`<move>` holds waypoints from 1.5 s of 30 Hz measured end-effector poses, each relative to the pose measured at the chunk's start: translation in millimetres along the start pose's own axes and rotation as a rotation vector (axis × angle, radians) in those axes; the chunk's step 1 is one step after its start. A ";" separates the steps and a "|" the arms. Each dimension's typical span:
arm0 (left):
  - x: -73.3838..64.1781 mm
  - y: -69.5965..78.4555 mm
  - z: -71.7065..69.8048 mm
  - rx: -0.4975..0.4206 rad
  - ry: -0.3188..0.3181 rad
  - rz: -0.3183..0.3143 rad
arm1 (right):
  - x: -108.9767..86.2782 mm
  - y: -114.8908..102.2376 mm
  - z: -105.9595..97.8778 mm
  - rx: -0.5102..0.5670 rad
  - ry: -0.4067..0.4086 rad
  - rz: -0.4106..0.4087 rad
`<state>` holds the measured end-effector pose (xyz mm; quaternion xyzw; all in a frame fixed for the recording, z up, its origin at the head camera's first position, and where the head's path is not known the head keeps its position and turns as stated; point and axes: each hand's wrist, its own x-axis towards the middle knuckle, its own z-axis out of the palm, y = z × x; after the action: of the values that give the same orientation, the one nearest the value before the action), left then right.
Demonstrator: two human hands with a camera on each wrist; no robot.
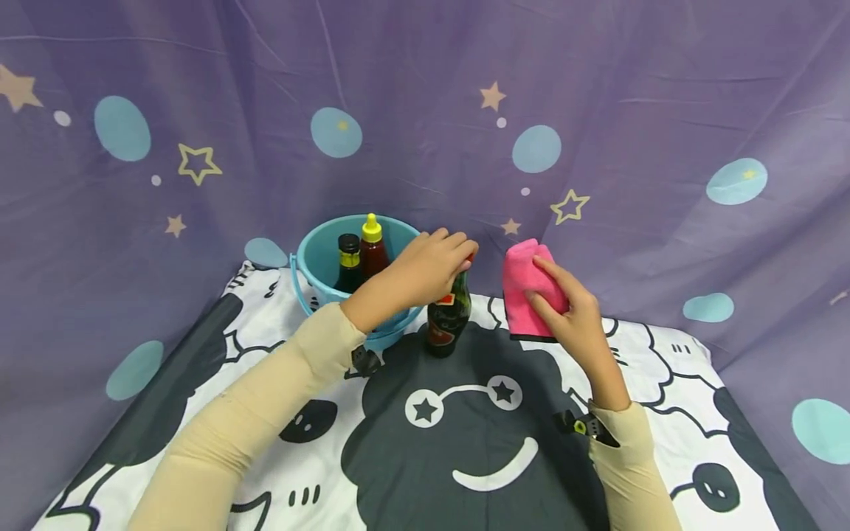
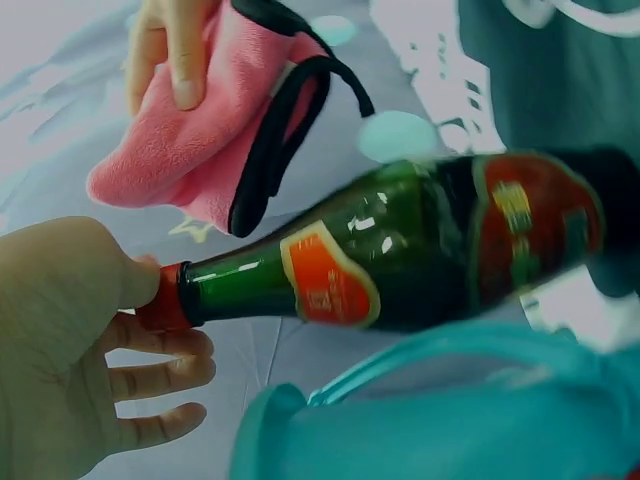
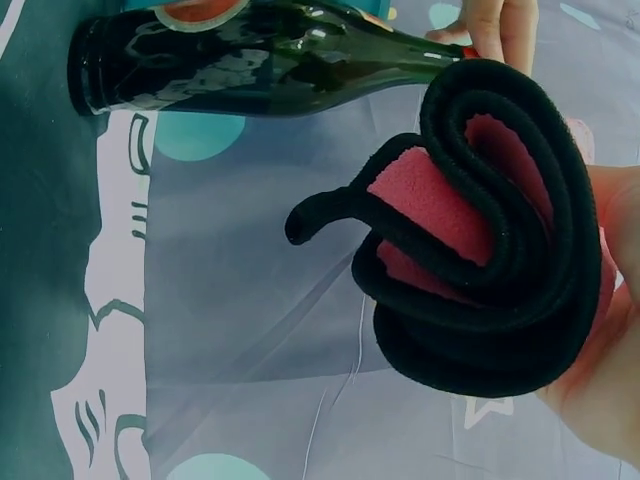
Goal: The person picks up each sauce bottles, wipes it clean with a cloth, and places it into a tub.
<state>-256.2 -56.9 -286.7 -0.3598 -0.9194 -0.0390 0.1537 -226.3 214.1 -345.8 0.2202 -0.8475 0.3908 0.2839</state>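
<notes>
My left hand (image 1: 432,265) pinches the red cap (image 2: 168,298) of a dark green glass bottle (image 1: 448,321) between thumb and forefinger; its other fingers stretch past the cap. Orange-red labels show on the bottle's neck and body. To the right, my right hand (image 1: 571,313) grips a folded pink cloth (image 1: 527,284) with black edging. The cloth hangs in the air beside the bottle, apart from it in the head view. In the right wrist view the black edging (image 3: 480,330) curls in folds, and the bottle (image 3: 250,60) lies beyond it.
Left of the bottle stands a light blue bucket (image 1: 319,251) with a handle. Inside are a dark bottle with a black cap (image 1: 348,258) and a red-brown squeeze bottle with a yellow nozzle (image 1: 373,247). A sheep-print cloth (image 1: 491,442) covers the table; a purple curtain (image 1: 425,74) hangs behind.
</notes>
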 end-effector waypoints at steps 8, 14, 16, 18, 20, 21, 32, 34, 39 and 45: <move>9.8 -2.2 -13.4 0.184 -0.137 0.073 | 2.7 5.4 -1.1 -0.056 -0.069 -0.005; 13.6 -4.3 -18.9 0.242 -0.200 0.128 | 1.4 7.0 1.0 -0.063 -0.093 -0.006; 14.0 -4.3 -20.7 0.242 -0.222 0.141 | 0.4 8.0 1.1 -0.066 -0.101 -0.009; 14.3 -4.7 -22.5 0.244 -0.238 0.150 | 0.0 9.1 1.0 -0.071 -0.109 -0.019; 15.0 -4.9 -24.2 0.256 -0.245 0.160 | 0.2 10.0 0.5 -0.078 -0.115 -0.033; 15.5 -5.1 -25.0 0.259 -0.247 0.164 | 0.4 10.5 0.1 -0.082 -0.118 -0.038; 25.1 -4.3 -28.1 0.283 -0.270 0.211 | -2.2 13.4 -5.6 -0.111 -0.118 -0.012; 25.4 -5.4 -26.9 0.281 -0.272 0.225 | -3.3 14.1 -6.0 -0.115 -0.117 -0.004; 21.3 -11.0 -25.4 0.284 -0.247 0.260 | -3.6 14.7 -5.0 -0.111 -0.123 -0.010; 16.4 -17.0 -37.7 0.271 -0.117 0.298 | -2.4 14.7 -4.4 -0.109 -0.117 -0.015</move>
<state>-269.4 -65.7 -245.1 -0.4695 -0.8603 0.1293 0.1510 -231.9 226.7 -353.0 0.2330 -0.8810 0.3283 0.2485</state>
